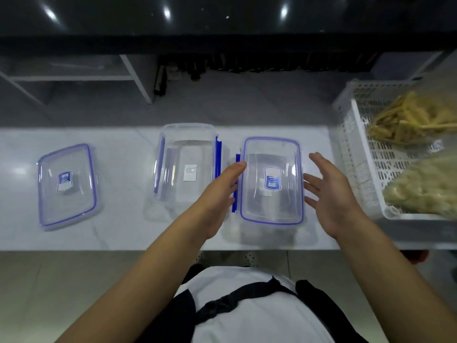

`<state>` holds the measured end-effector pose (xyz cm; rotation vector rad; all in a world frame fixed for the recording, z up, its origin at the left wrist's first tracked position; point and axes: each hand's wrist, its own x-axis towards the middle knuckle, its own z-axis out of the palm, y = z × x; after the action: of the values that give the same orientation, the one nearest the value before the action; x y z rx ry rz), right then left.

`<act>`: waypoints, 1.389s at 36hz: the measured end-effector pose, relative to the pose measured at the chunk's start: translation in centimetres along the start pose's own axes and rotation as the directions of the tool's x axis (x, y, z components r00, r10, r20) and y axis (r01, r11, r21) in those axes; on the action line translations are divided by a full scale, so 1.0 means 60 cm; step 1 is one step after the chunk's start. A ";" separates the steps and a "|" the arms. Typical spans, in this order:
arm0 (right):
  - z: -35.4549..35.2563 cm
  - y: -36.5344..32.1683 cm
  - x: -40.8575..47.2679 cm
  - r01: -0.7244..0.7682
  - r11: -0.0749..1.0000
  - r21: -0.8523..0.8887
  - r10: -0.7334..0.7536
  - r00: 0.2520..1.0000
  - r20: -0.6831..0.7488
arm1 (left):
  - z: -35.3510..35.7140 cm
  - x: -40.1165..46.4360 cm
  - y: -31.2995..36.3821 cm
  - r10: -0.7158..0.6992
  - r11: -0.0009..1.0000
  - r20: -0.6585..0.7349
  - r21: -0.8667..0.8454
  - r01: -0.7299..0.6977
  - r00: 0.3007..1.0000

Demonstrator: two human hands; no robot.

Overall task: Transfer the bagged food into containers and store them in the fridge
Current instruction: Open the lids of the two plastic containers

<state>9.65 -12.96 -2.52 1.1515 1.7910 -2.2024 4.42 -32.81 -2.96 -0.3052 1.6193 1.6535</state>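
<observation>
Flanked the lidded clear plastic container with blue seal (271, 181) on the white tabletop (118, 233): left hand (217, 194) touching its blue side clip, right hand (331, 191) just beside it, fingers straight, spread, holding nothing. Probably set to unclip the lid. Bagged yellowish food (410, 120) waited in white perforated basket (358, 154), right of container. Open clear container (185, 167) and spare lid (66, 186) sat left of it.

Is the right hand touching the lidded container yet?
Apart. The head view shows bare counter between the right hand and the lidded container.

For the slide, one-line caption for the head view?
Open left hand and right hand flank a lidded container; open container, loose lid, bagged food in basket.
</observation>
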 end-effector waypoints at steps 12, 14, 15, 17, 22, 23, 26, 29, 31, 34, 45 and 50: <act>0.025 -0.017 -0.033 0.133 0.988 -0.077 -0.131 0.991 0.039 | -0.009 -0.025 0.005 0.114 0.994 -0.018 -0.003 -0.114 0.993; 0.041 -0.021 -0.041 0.162 0.981 -0.105 -0.154 0.985 0.082 | -0.025 -0.037 0.011 0.160 0.987 -0.034 0.026 -0.160 0.986; 0.051 -0.024 -0.044 0.175 0.977 -0.119 -0.163 0.981 0.108 | -0.035 -0.044 0.013 0.180 0.983 -0.048 0.034 -0.179 0.982; 0.077 -0.028 -0.051 0.200 0.970 -0.135 -0.176 0.969 0.173 | -0.063 -0.059 0.016 0.216 0.976 -0.082 0.053 -0.212 0.973; 0.174 -0.024 -0.062 0.292 0.933 -0.209 -0.195 0.901 0.387 | -0.159 -0.106 0.010 0.282 0.959 -0.251 0.074 -0.272 0.926; 0.199 -0.020 -0.064 0.312 0.923 -0.225 -0.194 0.883 0.428 | -0.180 -0.116 0.006 0.300 0.954 -0.292 0.092 -0.285 0.908; 0.280 -0.002 -0.071 0.363 0.887 -0.285 -0.149 0.810 0.567 | -0.244 -0.144 -0.011 0.326 0.946 -0.433 0.142 -0.293 0.840; 0.369 0.023 -0.074 0.430 0.832 -0.350 -0.104 0.742 0.663 | -0.312 -0.157 -0.036 0.292 0.955 -0.574 0.134 -0.264 0.765; 0.428 0.039 -0.073 0.462 0.798 -0.387 -0.073 0.712 0.698 | -0.361 -0.158 -0.056 0.278 0.960 -0.634 0.155 -0.233 0.722; 0.511 0.057 -0.064 0.439 0.803 -0.403 0.007 0.668 0.744 | -0.428 -0.155 -0.083 0.259 0.966 -0.690 0.175 -0.192 0.676; 0.702 0.150 -0.012 0.436 0.752 -0.494 0.043 0.715 0.698 | -0.619 -0.108 -0.097 0.289 0.955 -0.729 0.265 -0.132 0.620; 0.717 0.203 -0.002 0.640 0.442 -0.628 -0.041 0.714 0.699 | -0.659 -0.075 -0.109 0.306 0.899 -0.652 0.437 0.013 0.694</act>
<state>-5.51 -54.20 -10.83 -0.1948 2.4009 -1.1261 -1.85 -71.79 -11.04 -0.6667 2.5964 1.3062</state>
